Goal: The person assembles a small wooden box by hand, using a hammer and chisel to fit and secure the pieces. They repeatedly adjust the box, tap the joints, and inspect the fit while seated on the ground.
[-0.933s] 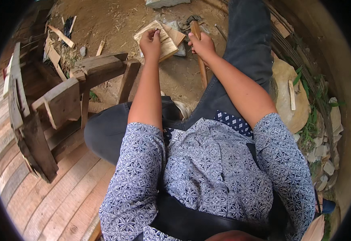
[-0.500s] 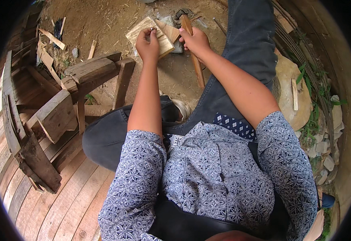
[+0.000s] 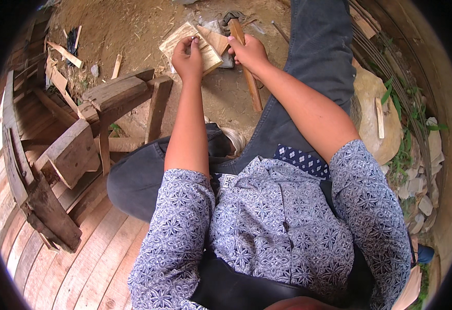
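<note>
My left hand (image 3: 188,61) pinches a small nail (image 3: 193,37) between thumb and fingertips, over a pale wooden board (image 3: 209,53). My right hand (image 3: 249,53) is wrapped round the wooden handle of a hammer (image 3: 253,90). The hammer's dark head (image 3: 231,17) points away from me, near the far end of the board. A thin wedge-shaped wood piece (image 3: 212,38) lies between the board and the hammer. Part of the nail is hidden by my fingers.
A rough timber frame (image 3: 115,93) stands to my left beside a plank floor (image 3: 89,258). To my right sit a large rock (image 3: 373,119) with a wood strip on it, long thin rods (image 3: 386,57) and loose stones (image 3: 417,201). Wood scraps (image 3: 65,54) lie on the dirt at far left.
The view has shifted slightly. Both hands keep the same hold on the nail and the hammer, and the board lies as before.
</note>
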